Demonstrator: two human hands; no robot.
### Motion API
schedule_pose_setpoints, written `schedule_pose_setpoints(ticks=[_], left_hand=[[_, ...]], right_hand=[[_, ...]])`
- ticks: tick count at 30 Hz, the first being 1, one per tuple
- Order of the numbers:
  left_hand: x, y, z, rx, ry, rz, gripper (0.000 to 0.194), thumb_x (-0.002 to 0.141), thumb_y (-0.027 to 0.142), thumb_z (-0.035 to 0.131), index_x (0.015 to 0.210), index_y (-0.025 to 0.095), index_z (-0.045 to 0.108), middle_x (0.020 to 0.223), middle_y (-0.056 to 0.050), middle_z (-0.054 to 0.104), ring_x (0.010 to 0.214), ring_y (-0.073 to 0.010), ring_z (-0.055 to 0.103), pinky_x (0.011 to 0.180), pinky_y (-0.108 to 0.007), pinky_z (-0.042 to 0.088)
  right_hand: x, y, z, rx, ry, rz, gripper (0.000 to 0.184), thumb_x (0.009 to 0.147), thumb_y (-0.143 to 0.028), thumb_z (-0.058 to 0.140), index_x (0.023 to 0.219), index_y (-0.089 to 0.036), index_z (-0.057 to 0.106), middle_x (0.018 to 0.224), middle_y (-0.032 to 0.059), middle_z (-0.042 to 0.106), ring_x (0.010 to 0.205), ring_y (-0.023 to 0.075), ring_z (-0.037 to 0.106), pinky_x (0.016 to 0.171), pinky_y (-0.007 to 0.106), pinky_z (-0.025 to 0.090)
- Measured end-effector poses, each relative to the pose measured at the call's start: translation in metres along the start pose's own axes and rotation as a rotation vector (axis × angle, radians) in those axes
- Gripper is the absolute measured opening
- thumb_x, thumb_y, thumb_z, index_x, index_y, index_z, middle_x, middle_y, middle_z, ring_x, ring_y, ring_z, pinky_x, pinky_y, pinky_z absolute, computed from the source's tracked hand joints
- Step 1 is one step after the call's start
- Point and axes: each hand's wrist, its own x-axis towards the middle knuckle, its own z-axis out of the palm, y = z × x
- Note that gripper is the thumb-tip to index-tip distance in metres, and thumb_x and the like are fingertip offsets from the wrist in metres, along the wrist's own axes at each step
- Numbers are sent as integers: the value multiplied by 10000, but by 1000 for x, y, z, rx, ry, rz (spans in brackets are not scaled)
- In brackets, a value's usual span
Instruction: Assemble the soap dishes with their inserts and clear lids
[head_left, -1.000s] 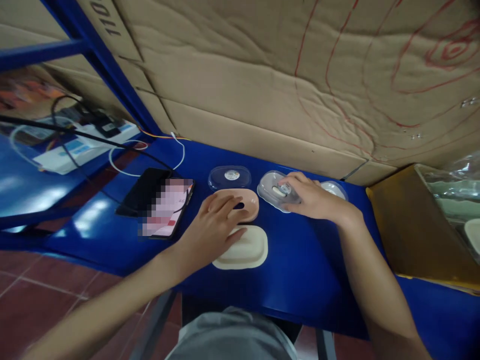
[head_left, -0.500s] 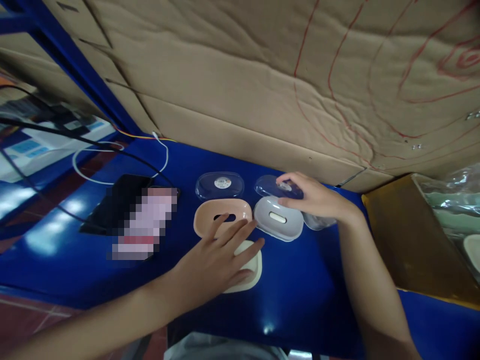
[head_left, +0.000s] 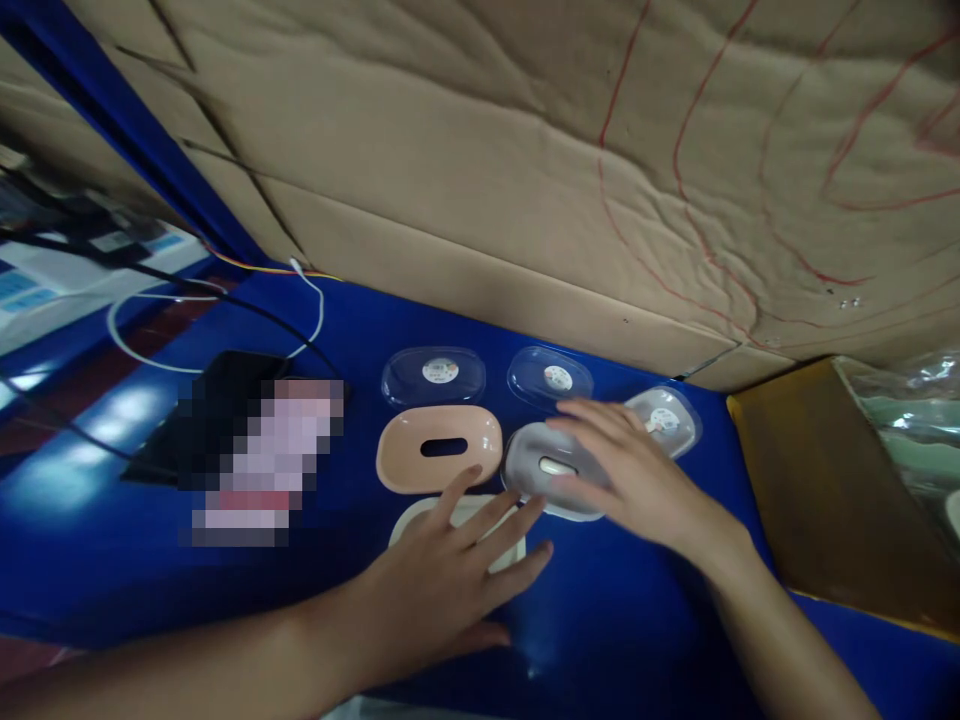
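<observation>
My left hand point(head_left: 457, 570) has its fingers spread over a cream soap dish point(head_left: 409, 520), which it partly hides. My right hand point(head_left: 622, 465) is above the right side of a grey soap dish point(head_left: 532, 455), thumb and fingers apart; whether it touches the rim I cannot tell. Pale plastic shows through the slot of the grey dish. To its left lies a peach soap dish point(head_left: 401, 450) with an oval slot. Behind these two dishes rest a clear lid point(head_left: 405, 375) and another clear lid point(head_left: 532, 370), each bearing a round white label.
Beyond my right hand is a whitish dish under a labelled clear lid point(head_left: 679, 415). An open cardboard box point(head_left: 817, 490) holding wrapped green items stands at the right. A phone point(head_left: 262, 460) and cables occupy the left of the blue table point(head_left: 600, 640). A cardboard wall point(head_left: 450, 150) rises behind.
My right hand has moved off the right clear lid toward me, over the grey dish. My left hand has shifted slightly nearer and to the right. The view has moved a little.
</observation>
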Motion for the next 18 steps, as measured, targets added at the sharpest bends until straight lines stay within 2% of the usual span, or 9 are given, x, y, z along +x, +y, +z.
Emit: schedule_pose_setpoints(ticks=[1, 3, 7, 11, 15, 18], left_hand=[[-1, -1, 1, 21, -14, 9, 865, 852, 731, 839, 1562, 311, 580, 1683, -110, 534, 1518, -341, 534, 1307, -598, 348], [-2, -4, 4, 64, -23, 24, 892, 840, 739, 842, 1583, 332, 563, 1699, -106, 516, 1558, -342, 497, 1305, -600, 365], [1, -10, 8, 80, -5, 48, 941, 792, 756, 869, 1582, 348, 560, 1681, -102, 540, 1540, -340, 522, 1274, -620, 420], [2, -12, 4, 67, 52, 61, 880, 820, 713, 871, 1559, 335, 579, 1645, -105, 580, 1461, -321, 594, 1297, -622, 385], [1, -10, 0, 68, 121, 68, 752, 918, 663, 799, 1569, 369, 565, 1653, -87, 573, 1435, -301, 611, 1341, -620, 291], [-1, -5, 5, 46, 143, 71, 596, 1001, 598, 723, 1534, 364, 596, 1618, -80, 609, 1429, -292, 612, 1330, -619, 293]], right_hand=[[-13, -7, 5, -14, -4, 2, 620, 1026, -594, 680, 1557, -297, 563, 1647, 128, 576, 1532, 365, 533, 1236, 658, 458], [-34, -14, 18, -38, -27, 22, 714, 998, -574, 727, 1614, -293, 498, 1675, 140, 544, 1547, 382, 515, 1227, 696, 472], [-54, -13, 35, -38, -16, 55, 648, 1007, -508, 733, 1586, -296, 532, 1726, 142, 473, 1585, 390, 467, 1202, 692, 522], [-60, -11, 24, -3, -51, 37, 572, 1017, -517, 720, 1542, -330, 593, 1753, 109, 436, 1596, 373, 459, 1199, 650, 553], [-63, -10, 3, 77, -126, 15, 551, 1002, -543, 738, 1512, -368, 625, 1722, 84, 488, 1540, 344, 543, 1156, 573, 614], [-56, -5, -5, 77, -77, 47, 591, 1021, -498, 720, 1573, -359, 562, 1701, 99, 513, 1540, 341, 543, 1184, 583, 586]])
